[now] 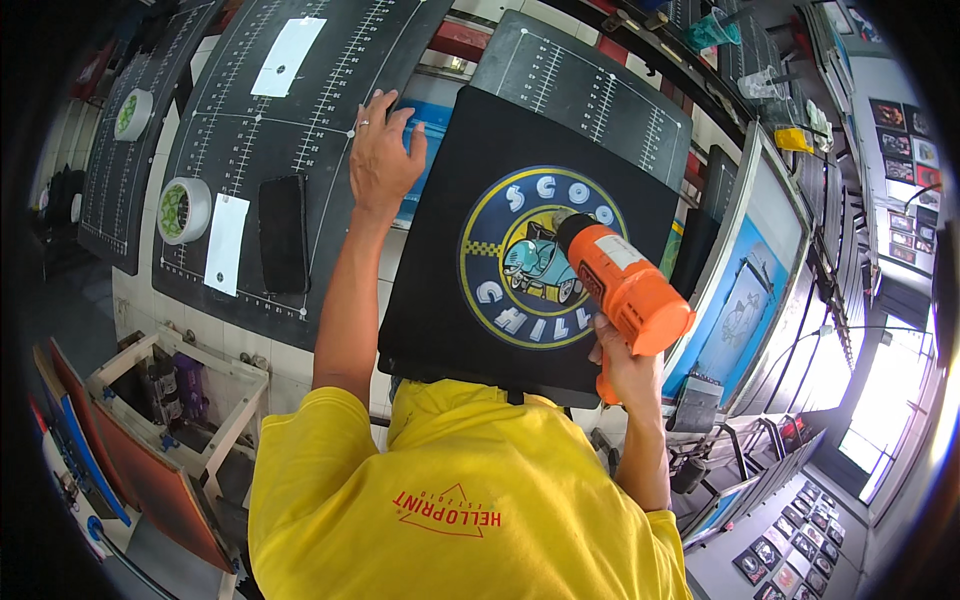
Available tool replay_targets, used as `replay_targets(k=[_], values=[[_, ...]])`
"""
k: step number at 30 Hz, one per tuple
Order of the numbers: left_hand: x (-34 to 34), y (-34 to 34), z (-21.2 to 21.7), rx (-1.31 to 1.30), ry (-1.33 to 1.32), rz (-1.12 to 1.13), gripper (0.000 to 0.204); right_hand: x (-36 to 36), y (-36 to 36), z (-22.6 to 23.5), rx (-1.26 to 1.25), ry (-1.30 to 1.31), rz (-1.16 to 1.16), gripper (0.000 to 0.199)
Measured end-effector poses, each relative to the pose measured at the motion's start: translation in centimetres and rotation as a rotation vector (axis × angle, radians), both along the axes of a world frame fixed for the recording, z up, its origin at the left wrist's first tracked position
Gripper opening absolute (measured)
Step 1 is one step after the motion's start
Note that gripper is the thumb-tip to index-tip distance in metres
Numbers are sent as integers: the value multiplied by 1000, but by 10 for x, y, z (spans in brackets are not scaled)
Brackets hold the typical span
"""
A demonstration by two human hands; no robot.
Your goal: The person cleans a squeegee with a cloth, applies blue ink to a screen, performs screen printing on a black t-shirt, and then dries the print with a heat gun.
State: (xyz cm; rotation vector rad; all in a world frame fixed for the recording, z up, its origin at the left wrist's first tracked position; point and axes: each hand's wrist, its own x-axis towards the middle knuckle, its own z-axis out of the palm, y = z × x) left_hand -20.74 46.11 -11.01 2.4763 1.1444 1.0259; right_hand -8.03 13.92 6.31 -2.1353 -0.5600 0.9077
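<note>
An orange heat gun (640,300) with a black nozzle is gripped by its handle in my right hand (632,372). The nozzle points at a round printed picture (540,270) of a light-blue vehicle on yellow, ringed in navy with pale letters. That print is on black fabric (430,310) laid flat over a board in front of me. My left hand (385,160) is empty, its fingers apart, over the right edge of a dark board with white scale marks (320,170). Whether it touches that board I cannot tell. The heat gun hides part of the print.
A black phone-shaped slab (284,235), white paper strips (228,245) and a white tape roll (185,211) lie on the marked board. A framed printing screen (745,290) leans at right. A wooden rack (235,430) stands at lower left. Plastic cups (712,32) are at far right.
</note>
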Motion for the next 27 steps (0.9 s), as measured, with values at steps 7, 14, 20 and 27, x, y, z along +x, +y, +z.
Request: replay_targets(k=[7,14,20,27], values=[[1,1,-2,28,6,6,23,-8,-3,6,-38,66,26,26],[1,0,-2,17,49,19,23,-10,-31,-8,-32,1,161,38],[2,-1,-2,10,42,9,23,6,-31,-7,-39,118,-101,38],[2,0,-5,21,59,10,24,2,-43,-7,-20,115,-219,30]])
